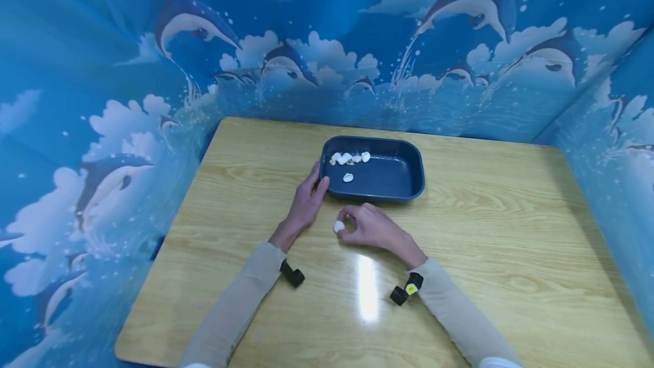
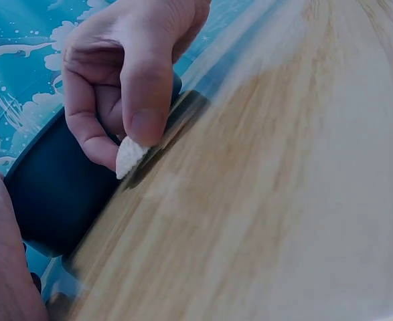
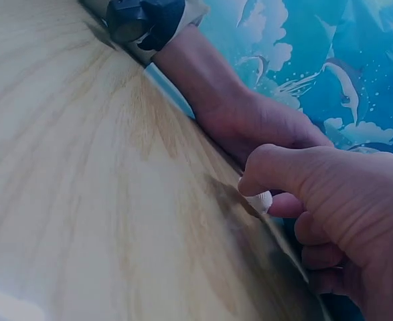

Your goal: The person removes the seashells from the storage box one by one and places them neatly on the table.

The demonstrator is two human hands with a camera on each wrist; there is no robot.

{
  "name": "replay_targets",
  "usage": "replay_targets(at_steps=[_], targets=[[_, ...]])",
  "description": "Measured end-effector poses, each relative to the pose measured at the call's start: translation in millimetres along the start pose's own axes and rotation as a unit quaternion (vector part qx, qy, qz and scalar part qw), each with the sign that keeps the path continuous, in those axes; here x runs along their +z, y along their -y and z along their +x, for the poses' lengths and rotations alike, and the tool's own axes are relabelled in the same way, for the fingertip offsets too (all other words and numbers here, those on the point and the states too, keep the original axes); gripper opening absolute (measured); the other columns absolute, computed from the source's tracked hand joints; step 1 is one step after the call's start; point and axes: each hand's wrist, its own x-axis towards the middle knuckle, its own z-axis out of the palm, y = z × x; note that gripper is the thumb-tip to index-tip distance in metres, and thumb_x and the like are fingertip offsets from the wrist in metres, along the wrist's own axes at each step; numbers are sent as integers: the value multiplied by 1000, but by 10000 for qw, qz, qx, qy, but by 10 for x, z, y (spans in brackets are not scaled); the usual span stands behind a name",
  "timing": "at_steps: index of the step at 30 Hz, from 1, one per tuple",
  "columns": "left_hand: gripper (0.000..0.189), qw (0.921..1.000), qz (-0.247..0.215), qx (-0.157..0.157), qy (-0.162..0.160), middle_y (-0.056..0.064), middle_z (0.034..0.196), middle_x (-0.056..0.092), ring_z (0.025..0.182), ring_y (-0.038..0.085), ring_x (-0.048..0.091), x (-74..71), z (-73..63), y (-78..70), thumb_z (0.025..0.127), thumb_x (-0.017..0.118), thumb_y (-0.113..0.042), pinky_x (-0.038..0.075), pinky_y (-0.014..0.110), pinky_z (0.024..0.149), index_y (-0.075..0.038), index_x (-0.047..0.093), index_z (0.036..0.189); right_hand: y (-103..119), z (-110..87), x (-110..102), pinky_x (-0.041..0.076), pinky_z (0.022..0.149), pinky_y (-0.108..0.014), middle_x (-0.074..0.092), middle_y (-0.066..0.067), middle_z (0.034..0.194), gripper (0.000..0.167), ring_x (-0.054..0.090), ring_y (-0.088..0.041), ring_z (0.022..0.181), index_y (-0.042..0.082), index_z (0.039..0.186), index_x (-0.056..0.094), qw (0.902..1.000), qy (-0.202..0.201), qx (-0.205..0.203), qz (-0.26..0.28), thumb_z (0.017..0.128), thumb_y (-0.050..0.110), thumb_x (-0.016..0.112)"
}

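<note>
Close in front of the dark blue tray (image 1: pixel 388 194), my right hand (image 1: pixel 375 229) pinches a small white seashell (image 1: pixel 338 226) between thumb and forefinger. Ridges on the shell show in the left wrist view, where its lower edge hangs close over the table. At the tray's left side, my left hand (image 1: pixel 306 200) rests against the outer wall, thumb near the front corner and fingers fairly straight. Inside the tray, several white shells (image 1: pixel 345 159) lie in a row toward the back left. One separate shell (image 1: pixel 348 177) sits nearer the front.
The wood-grain table (image 1: pixel 511 231) extends to both sides of the tray. Behind it hangs a blue curtain (image 1: pixel 327 95) printed with dolphins, which also runs along both sides. Small black devices (image 1: pixel 407 289) are strapped at both wrists.
</note>
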Motion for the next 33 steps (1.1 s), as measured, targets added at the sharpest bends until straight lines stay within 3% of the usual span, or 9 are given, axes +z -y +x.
replay_targets(at_steps=[15, 33], targets=[[62, 9999, 68, -146, 26, 12, 173, 22, 159, 17, 20, 4, -17, -3, 111, 48, -36, 19, 39, 130, -14, 26, 165, -80, 13, 47, 32, 45, -20, 49, 13, 57, 29, 40, 0, 49, 13, 108, 74, 9998, 64, 193, -89, 89, 34, 79], [76, 9997, -13, -215, -67, 13, 172, 25, 158, 20, 24, -2, -23, -37, 107, 54, -48, 22, 39, 130, -7, 26, 165, -84, 9, 15, 34, 46, -20, 50, 12, 59, 31, 42, -1, 51, 13, 111, 73, 9997, 165, 167, -63, 91, 35, 79]])
